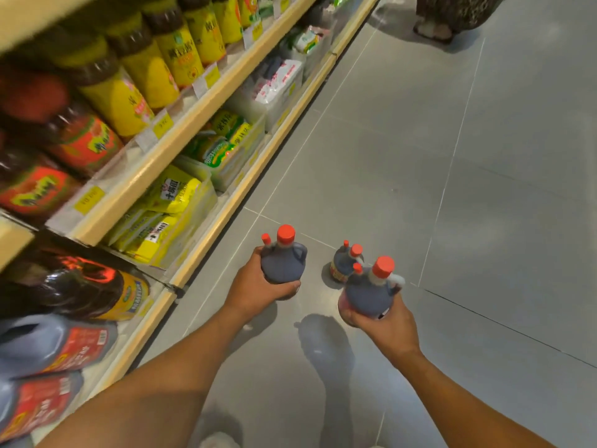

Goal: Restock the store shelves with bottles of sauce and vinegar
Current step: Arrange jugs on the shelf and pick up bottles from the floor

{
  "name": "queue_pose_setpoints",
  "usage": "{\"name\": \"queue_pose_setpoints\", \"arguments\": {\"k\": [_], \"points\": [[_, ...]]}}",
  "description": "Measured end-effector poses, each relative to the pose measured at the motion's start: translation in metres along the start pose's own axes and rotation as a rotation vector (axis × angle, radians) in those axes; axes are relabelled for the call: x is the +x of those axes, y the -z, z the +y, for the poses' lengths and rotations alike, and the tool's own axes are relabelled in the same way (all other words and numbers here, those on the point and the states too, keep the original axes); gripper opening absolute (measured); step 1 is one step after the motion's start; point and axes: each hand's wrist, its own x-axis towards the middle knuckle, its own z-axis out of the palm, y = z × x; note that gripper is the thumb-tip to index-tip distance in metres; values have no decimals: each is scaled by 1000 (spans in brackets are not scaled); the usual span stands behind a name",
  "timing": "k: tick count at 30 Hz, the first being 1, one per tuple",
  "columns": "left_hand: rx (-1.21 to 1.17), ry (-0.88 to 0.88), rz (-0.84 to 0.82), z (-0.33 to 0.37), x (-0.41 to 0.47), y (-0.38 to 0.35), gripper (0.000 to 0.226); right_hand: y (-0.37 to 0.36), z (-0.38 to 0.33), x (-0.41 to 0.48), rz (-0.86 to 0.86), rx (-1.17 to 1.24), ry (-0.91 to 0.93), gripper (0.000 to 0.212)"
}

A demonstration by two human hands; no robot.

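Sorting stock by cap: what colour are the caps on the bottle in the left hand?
Orange-red, both caps on the bottle gripped by the left hand; head view.

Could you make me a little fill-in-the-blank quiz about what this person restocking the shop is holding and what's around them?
1. Each hand, the left hand and the right hand, grips one dark ____.
2. The caps on both held bottles are ____.
3. A third bottle stands upright on the ____.
4. The shelves lie on the person's ____ side.

Missing words: bottle; red; floor; left
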Motion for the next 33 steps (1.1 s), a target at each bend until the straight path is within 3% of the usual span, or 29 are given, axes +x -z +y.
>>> {"name": "queue_pose_setpoints", "arguments": {"k": [3,11,18,25,29,33], "points": [[2,-3,57,60,-26,41,85,36,-71,-21,30,23,33,68],[-42,-64,167,263,-91,171,80,152,-298,-74,25,-52,128,79],[-59,-134,331,398,-125,268,86,215,-468,-75,-70,-119,340,81],[-126,-95,588,435,-171,325,92,212,-570,-67,-223,-157,582,76],[-188,-83,767,423,-216,353,82,179,-604,-77,-363,-155,650,80],[-224,-37,904,394,-273,380,82,129,-626,-103,-498,-132,719,70]]}}
